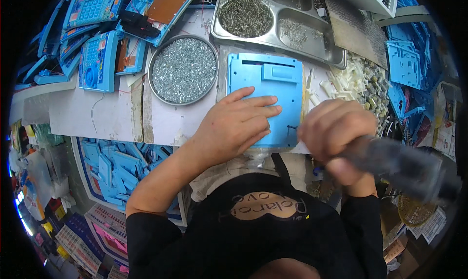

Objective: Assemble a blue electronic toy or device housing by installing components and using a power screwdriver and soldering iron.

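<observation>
In front of me lies a flat light-blue plastic housing (pixel 286 103) with a slot and a raised block at its far end and small holes in its face. My left hand (pixel 242 117) rests flat on it, fingers stretched to the right. My right hand (pixel 340 135) is wrapped round a dark electric screwdriver (pixel 404 162), whose body slants to the lower right and is blurred by motion. The thin bit end shows near the housing's near right corner; whether it touches a screw I cannot tell.
A round metal dish of small silver screws (pixel 184 69) stands left of the housing. Behind is a steel compartment tray (pixel 265 39) with small metal parts. White plastic pieces (pixel 348 79) lie to the right. Blue casings (pixel 95 59) are stacked at the far left; a bin (pixel 87 174) holds blue parts below.
</observation>
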A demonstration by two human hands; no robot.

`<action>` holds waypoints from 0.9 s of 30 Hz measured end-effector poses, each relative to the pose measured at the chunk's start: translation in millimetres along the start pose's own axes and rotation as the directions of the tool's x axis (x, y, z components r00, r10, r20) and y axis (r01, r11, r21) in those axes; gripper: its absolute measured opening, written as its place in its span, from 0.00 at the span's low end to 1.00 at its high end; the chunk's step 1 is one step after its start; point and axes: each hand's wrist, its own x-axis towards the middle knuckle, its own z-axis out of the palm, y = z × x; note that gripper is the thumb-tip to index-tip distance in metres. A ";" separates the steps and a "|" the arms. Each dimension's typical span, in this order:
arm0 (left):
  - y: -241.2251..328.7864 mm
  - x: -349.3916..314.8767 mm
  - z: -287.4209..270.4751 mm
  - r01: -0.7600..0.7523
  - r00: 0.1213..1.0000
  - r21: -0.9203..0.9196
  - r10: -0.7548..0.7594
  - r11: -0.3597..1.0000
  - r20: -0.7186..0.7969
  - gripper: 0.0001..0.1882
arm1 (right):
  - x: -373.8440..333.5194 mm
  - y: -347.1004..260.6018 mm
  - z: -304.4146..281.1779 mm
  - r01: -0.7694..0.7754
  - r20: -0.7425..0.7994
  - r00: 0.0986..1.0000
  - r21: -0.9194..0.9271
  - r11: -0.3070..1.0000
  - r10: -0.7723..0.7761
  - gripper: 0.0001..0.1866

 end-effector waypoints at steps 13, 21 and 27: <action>1.2 0.0 -3.5 0.042 0.999 -0.049 -0.040 0.998 0.037 0.05 | 33.0 8.5 -35.1 -0.021 0.037 0.999 0.054 0.998 0.019 0.10; 0.8 2.4 -5.0 0.048 0.998 -0.060 -0.045 0.997 0.052 0.04 | 59.0 36.4 -60.3 0.032 -0.074 0.997 -0.029 0.999 -0.034 0.14; -0.4 4.0 -5.4 0.025 0.999 -0.071 -0.022 0.997 0.037 0.05 | 70.4 34.4 -69.8 -0.077 0.026 0.996 -0.103 0.992 0.080 0.14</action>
